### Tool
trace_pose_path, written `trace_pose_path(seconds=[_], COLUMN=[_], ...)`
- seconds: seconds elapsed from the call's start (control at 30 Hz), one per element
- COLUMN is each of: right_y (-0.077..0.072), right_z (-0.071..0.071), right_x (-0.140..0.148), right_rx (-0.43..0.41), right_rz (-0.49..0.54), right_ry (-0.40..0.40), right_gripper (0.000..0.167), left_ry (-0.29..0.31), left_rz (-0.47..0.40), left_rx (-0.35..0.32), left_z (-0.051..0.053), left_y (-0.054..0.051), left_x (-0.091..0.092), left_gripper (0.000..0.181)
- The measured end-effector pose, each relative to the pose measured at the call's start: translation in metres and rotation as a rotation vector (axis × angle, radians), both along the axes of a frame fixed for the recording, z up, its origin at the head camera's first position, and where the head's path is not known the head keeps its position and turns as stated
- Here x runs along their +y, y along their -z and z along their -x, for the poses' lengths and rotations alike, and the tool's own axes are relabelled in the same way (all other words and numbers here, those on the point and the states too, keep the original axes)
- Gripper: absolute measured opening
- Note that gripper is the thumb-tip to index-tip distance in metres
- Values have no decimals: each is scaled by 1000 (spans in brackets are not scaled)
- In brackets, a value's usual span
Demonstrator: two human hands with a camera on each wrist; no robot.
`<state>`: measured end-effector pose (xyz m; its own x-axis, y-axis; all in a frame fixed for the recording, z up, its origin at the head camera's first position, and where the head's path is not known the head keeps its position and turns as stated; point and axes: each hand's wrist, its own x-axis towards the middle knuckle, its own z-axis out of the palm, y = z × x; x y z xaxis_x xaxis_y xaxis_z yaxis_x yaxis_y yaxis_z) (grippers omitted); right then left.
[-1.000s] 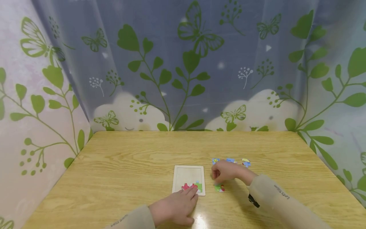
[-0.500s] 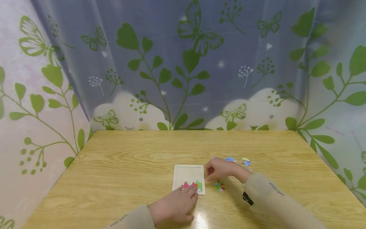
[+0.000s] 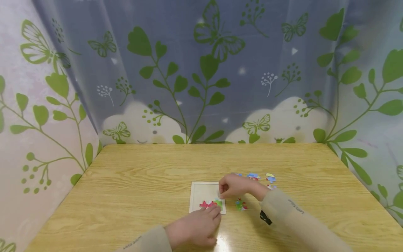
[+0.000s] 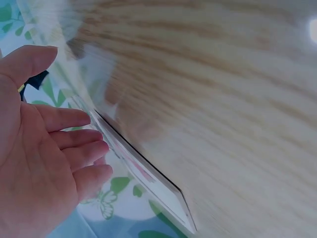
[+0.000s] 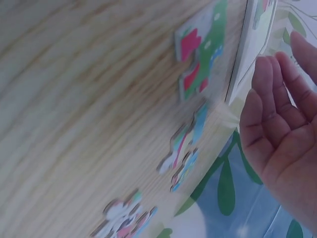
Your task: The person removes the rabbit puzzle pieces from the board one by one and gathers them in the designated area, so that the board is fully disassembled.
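A shallow wooden puzzle tray [image 3: 203,190] lies on the table. Near its lower edge sit a red puzzle piece [image 3: 205,203] and a green puzzle piece [image 3: 219,203]. My left hand [image 3: 199,225] rests its extended fingers on the tray's front edge and these pieces, partly covering them. Over the tray's right edge is my right hand [image 3: 234,186], fingers loosely curled. In the right wrist view, thumb and fingertips [image 5: 262,67] are apart, with no piece visible between them. A green-and-red section of puzzle pieces [image 3: 241,204] lies to the right of the tray.
Several blue-toned loose pieces [image 3: 253,175] lie behind the right hand, and a blue-and-yellow piece [image 3: 270,177] is farther right. The right forearm partly hides this group. A patterned curtain [image 3: 201,87] hangs along the back edge of the wooden table [image 3: 132,178].
My right hand has moved left from above the loose pieces to the tray's right edge. The left hand stays on the tray, shifted very slightly right.
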<state>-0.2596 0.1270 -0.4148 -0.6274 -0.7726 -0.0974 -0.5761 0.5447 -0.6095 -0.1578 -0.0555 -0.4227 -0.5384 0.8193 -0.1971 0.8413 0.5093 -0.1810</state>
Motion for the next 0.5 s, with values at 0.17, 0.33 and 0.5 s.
trace_pose_path(seconds=[0.17,0.33,0.5], right_y=[3,4,3], right_z=[2,3,2], right_x=[-10,-21,-32], right_rx=[10,49,27], right_rz=[-1,-6,3], right_ry=[-7,-37,-39], right_gripper=[12,10,6], left_ry=[1,-37,-44], left_rz=[-21,-19,-5], left_rx=[-73,-160,-160], left_z=[-1,-3,-4], left_y=[1,0,-2], left_x=[4,7,9], left_gripper=[66,67,68])
